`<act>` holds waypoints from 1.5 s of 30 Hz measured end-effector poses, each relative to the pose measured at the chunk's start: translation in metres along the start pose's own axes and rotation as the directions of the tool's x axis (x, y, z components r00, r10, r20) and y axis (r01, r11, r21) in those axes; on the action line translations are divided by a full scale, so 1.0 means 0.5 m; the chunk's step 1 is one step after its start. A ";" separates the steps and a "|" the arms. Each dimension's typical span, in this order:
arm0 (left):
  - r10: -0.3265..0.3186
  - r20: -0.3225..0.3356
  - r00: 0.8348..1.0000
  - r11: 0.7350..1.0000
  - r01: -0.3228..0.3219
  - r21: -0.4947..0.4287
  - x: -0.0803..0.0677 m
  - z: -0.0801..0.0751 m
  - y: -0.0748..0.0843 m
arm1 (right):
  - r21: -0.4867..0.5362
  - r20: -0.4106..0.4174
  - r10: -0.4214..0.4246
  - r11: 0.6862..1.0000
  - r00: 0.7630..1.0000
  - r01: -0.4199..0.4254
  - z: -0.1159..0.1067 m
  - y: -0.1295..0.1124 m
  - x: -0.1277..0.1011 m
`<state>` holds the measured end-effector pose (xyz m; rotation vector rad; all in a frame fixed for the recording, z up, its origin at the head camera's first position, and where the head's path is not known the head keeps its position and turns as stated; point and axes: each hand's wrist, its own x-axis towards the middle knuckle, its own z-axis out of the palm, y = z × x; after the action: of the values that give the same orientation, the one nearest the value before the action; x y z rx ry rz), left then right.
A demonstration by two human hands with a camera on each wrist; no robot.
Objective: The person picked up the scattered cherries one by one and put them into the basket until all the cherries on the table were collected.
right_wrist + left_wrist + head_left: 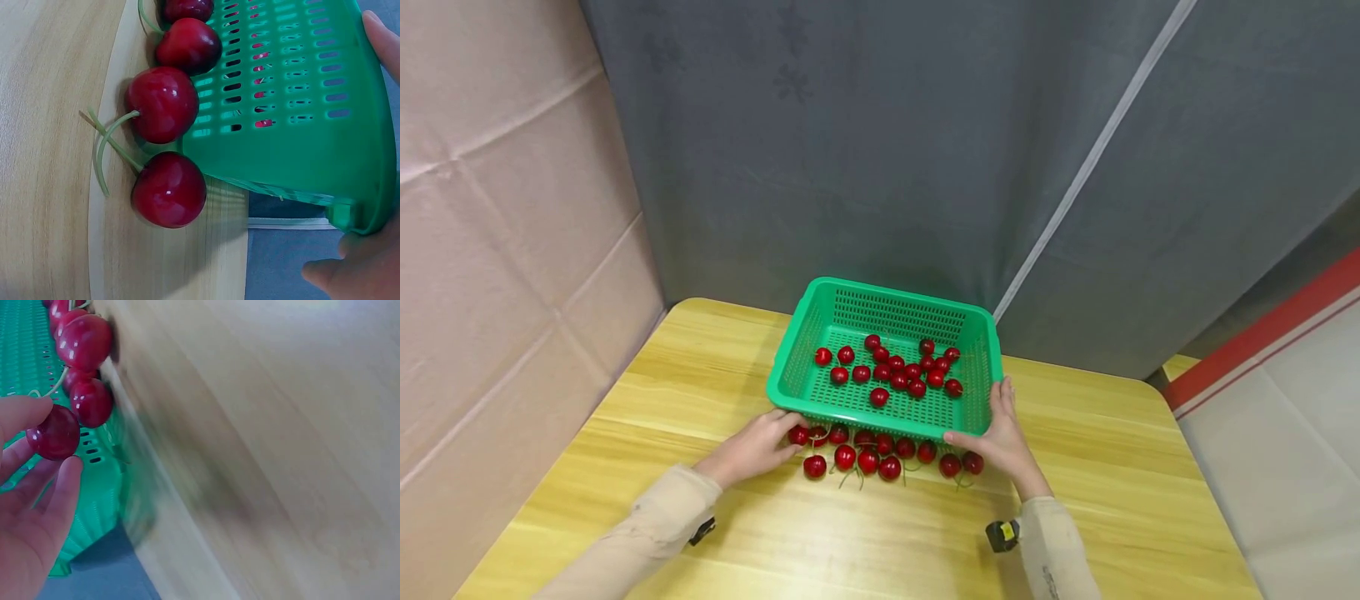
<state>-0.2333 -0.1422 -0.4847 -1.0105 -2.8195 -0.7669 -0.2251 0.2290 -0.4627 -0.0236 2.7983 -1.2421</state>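
Observation:
A green plastic basket stands on the wooden table with several red cherries inside. More cherries lie in a row on the table along its near wall. My left hand is at the row's left end. It pinches one cherry between thumb and fingers, close against the basket wall. My right hand grips the basket's near right corner, fingers over the rim. Two stemmed cherries lie beside that corner.
A grey curtain hangs right behind the table, and a padded beige wall stands on the left. The table's rounded right edge drops to a pale floor with a red strip. Bare wood stretches in front of the cherry row.

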 end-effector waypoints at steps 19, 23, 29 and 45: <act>0.086 0.055 0.995 0.994 -0.082 -0.077 0.004 -0.036 0.073 | 0.005 -0.005 0.001 1.000 1.000 -0.001 -0.004 0.003 0.003; 0.129 0.017 0.991 0.989 -0.127 -0.079 0.015 -0.052 0.096 | 0.005 -0.004 0.001 1.000 1.000 -0.001 -0.004 0.002 0.002; 0.250 -0.071 0.966 0.967 -0.252 -0.021 0.054 -0.103 0.125 | -0.004 -0.009 0.001 1.000 1.000 -0.001 -0.003 0.000 0.001; 0.292 -0.133 0.947 0.955 -0.282 0.087 0.221 -0.196 0.110 | 0.007 -0.007 0.005 1.000 1.000 -0.005 -0.001 -0.001 0.001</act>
<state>-0.2980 -0.0875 -0.3520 -1.2613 -2.4825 -0.6769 -0.2255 0.2290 -0.4623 -0.0123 2.7978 -1.2531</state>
